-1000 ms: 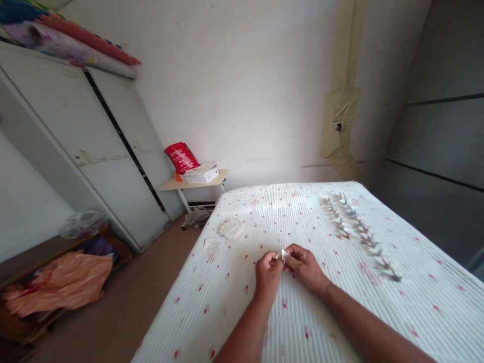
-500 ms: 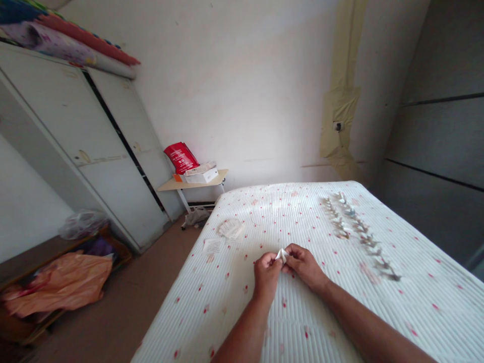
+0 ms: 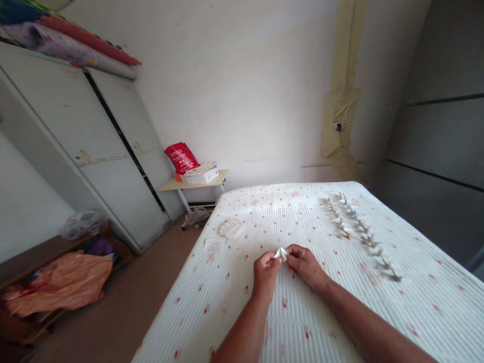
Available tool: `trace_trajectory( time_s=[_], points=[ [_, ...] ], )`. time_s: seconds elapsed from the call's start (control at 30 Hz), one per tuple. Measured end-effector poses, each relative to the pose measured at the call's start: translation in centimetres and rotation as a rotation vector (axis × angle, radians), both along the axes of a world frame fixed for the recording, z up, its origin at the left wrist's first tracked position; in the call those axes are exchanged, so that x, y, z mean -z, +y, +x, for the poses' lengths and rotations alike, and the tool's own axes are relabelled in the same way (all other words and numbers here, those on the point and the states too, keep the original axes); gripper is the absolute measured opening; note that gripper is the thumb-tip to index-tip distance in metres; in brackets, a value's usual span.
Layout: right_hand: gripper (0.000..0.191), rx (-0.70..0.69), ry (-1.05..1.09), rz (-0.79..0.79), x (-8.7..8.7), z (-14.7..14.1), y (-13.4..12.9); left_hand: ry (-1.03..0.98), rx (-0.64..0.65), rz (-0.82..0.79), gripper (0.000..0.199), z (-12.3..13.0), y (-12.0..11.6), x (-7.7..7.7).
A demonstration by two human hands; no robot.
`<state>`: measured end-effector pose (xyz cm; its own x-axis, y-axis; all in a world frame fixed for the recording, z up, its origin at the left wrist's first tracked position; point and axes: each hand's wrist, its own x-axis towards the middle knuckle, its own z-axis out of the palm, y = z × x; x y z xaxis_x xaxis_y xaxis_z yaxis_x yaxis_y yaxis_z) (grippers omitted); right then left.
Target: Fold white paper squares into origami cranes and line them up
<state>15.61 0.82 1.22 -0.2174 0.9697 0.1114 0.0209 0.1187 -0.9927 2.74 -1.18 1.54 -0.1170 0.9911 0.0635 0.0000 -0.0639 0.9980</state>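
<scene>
A small piece of folded white paper [image 3: 281, 253] is held between my two hands, just above the mattress. My left hand [image 3: 265, 272] pinches its left side between thumb and fingers. On the other side, my right hand [image 3: 304, 263] is closed on the paper's right edge. Two rows of small folded paper figures [image 3: 363, 229], shaped like birds, stand to the right on the bed. Left of my hands lies a pile of paper pieces [image 3: 231, 228], with a flat printed paper square [image 3: 214, 245] beside it.
The bed [image 3: 302, 312] has a white ribbed cover with red spots. Behind it stands a small table [image 3: 166, 186] with a red bag [image 3: 181, 158] and a white box [image 3: 203, 176]. A grey cabinet [image 3: 109, 141] is at left, above an orange plastic bag [image 3: 62, 282].
My right fingers have shifted slightly on the folded paper, and a little more of it shows between the hands. The rest looks the same.
</scene>
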Motion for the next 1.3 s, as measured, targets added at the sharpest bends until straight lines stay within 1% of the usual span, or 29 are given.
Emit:
trace_trajectory(
  time_s=[0.17, 0.3, 0.5, 0.63, 0.73, 1.03, 1.17, 1.3],
  points=[
    [0.023, -0.023, 0.038, -0.048, -0.2, -0.1, -0.2, -0.072, 0.043, -0.023, 0.025, -0.1, -0.2, -0.6],
    [0.023, -0.040, 0.040, -0.060, -0.2, 0.0, -0.2, -0.113, 0.064, -0.038, 0.027, -0.2, -0.2, -0.6],
    [0.024, -0.078, 0.041, -0.057, -0.8, 0.0, -0.5, -0.164, 0.062, -0.045, 0.029, -0.4, 0.0, -0.1],
    [0.018, -0.108, 0.065, -0.060, -1.6, 0.0, -0.9, -0.173, 0.062, -0.019, 0.026, -0.5, 0.3, 0.4],
    [0.014, -0.121, 0.076, -0.066, -1.9, -0.1, -1.0, -0.171, 0.044, -0.014, 0.023, -0.5, 0.4, 0.7],
    [0.024, -0.056, -0.019, -0.039, -0.7, -0.4, -0.6, -0.086, 0.024, 0.004, 0.018, -0.2, 0.3, 0.7],
    [0.026, -0.063, 0.007, -0.029, -0.5, -0.5, -0.5, -0.070, -0.006, 0.032, 0.017, -0.1, 0.3, 0.8],
    [0.026, -0.065, 0.087, -0.044, -0.7, -0.5, -0.4, -0.072, 0.023, 0.035, 0.019, -0.2, 0.1, 0.6]
  ],
)
